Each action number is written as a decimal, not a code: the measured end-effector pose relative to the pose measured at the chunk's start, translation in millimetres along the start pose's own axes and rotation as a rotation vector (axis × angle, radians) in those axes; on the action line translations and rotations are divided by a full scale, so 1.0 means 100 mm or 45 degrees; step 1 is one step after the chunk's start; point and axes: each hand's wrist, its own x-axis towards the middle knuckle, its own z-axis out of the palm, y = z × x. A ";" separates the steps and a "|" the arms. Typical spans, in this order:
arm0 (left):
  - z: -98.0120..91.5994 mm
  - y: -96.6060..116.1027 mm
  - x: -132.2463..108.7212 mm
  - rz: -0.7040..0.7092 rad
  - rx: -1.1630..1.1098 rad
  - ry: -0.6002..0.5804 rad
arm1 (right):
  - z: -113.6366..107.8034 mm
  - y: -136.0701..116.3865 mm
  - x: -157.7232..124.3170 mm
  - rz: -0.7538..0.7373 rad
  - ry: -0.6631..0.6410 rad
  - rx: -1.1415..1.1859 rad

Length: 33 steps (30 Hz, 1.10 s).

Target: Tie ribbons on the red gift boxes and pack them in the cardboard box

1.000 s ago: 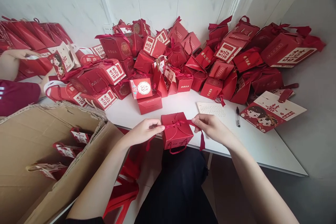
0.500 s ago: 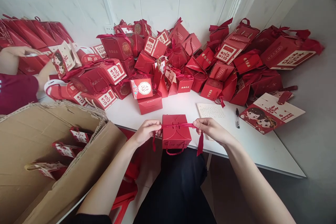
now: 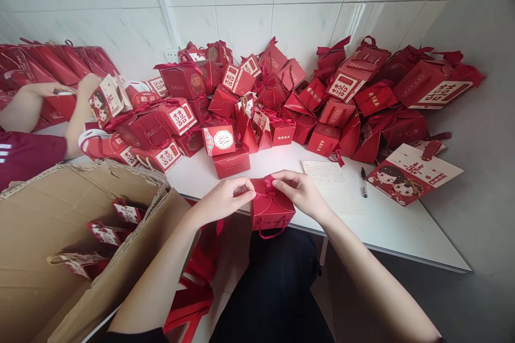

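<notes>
A small red gift box (image 3: pixel 272 209) with a twisted cord handle rests at the table's front edge, just above my lap. Across its folded top runs a red ribbon (image 3: pixel 265 188). My left hand (image 3: pixel 231 196) pinches the ribbon at the box's left side, thumb and forefinger together. Over the top right of the box, my right hand (image 3: pixel 295 188) pinches a raised part of the same ribbon. The fingers partly cover the ribbon, so the shape of any knot is hard to make out.
Many red gift boxes (image 3: pixel 271 88) are heaped along the tiled wall. A notebook (image 3: pixel 330 182), a pen (image 3: pixel 363 182) and a cartoon-printed box (image 3: pixel 414 174) lie to the right. An open cardboard carton (image 3: pixel 132 257) stands at left, holding bags. Another person's hand (image 3: pixel 48 89) is at far left.
Both hands have come closer together over the box. The ribbon, stretched out sideways before, is now gathered on top, and its hanging right end has been lifted.
</notes>
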 end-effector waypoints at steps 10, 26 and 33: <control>-0.11 0.33 0.11 0.264 0.460 0.084 | 0.18 0.10 -0.07 -0.111 0.166 -0.135; -0.29 0.38 0.39 0.357 0.379 -0.178 | 0.20 0.12 -0.09 -0.066 0.135 -0.014; -0.10 0.03 0.50 0.203 0.116 0.036 | 0.24 0.17 -0.09 0.018 0.265 0.256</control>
